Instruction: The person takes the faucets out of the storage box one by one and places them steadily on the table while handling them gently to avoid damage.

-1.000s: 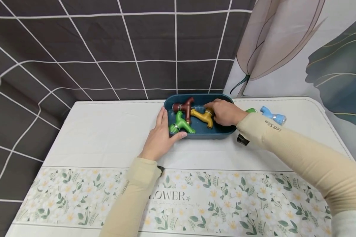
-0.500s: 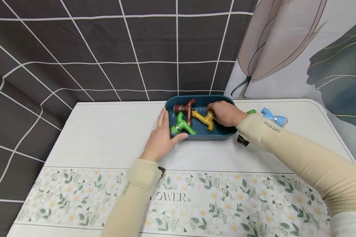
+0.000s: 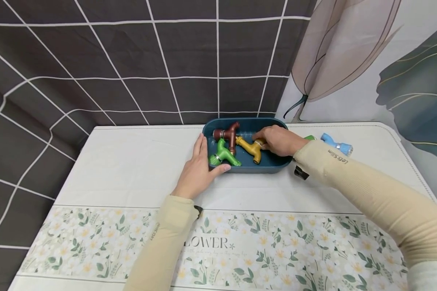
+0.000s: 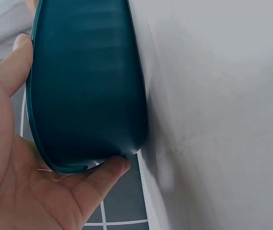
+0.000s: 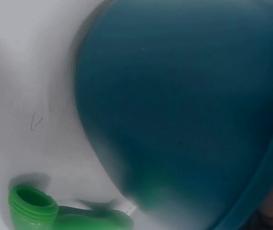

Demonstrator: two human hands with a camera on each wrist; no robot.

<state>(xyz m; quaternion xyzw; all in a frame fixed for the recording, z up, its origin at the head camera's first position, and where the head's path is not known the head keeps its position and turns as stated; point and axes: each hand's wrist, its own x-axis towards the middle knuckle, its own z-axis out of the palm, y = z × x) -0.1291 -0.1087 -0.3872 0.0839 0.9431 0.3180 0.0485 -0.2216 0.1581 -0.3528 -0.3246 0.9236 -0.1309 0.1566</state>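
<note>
Here, right grip (image 3: 279, 140) narrow around the yellow tap (image 3: 254, 150), left grip (image 3: 196, 169) wide against the blue tub (image 3: 260, 170).

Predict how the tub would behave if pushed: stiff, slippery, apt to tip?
The tub is probably stiff: its wall looks undented under the left hand. Its smooth surface may be slippery. Tipping seems unlikely: it's low and long.

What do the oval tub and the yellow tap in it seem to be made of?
Tub: probably plastic; smooth, satin blue-green walls with soft highlights and a thin rim.
Yellow tap: likely plastic with a slight gloss, judging by its even colour, though painted metal is possible.
</note>
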